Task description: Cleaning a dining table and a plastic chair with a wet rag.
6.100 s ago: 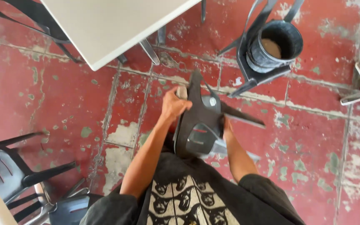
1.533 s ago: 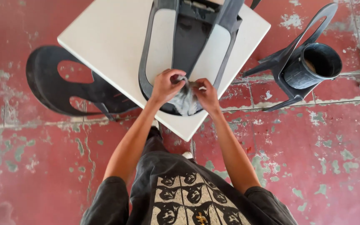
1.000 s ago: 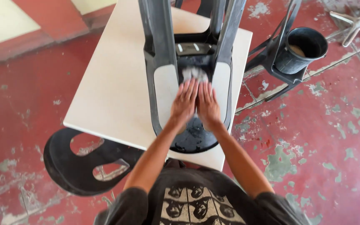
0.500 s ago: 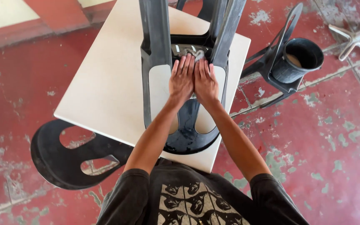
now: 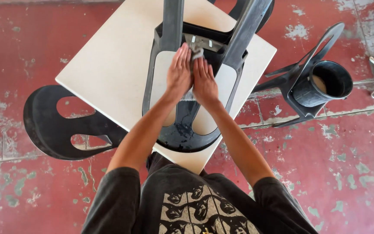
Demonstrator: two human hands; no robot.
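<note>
From the head camera we look straight down on a dark plastic chair point(image 5: 187, 117) lying upside down on a pale square table point(image 5: 109, 73), its legs rising toward us and its backrest hanging over the table's near edge. Our landmark is that chair. Its long axis runs away from us, in line with our forearms, so both hands meet it head on.

Our left hand point(image 5: 179, 71) and right hand point(image 5: 204, 80) lie side by side on the underside of the seat, fingers straight and close together, palms flat against it. Between them they press a small grey cloth point(image 5: 197, 53), a corner of which peeks out past the fingertips at the far end of the seat. The left hand reaches slightly further along the chair than the right.

The chair looks glossy black with a paler panel on each side of its spine; it seems wet or shiny near the backrest.

Left of the chair, a second black chair point(image 5: 61, 125) lies on the worn red floor point(image 5: 325, 173). To the right a black bucket point(image 5: 323, 84) sits on another tipped chair.
</note>
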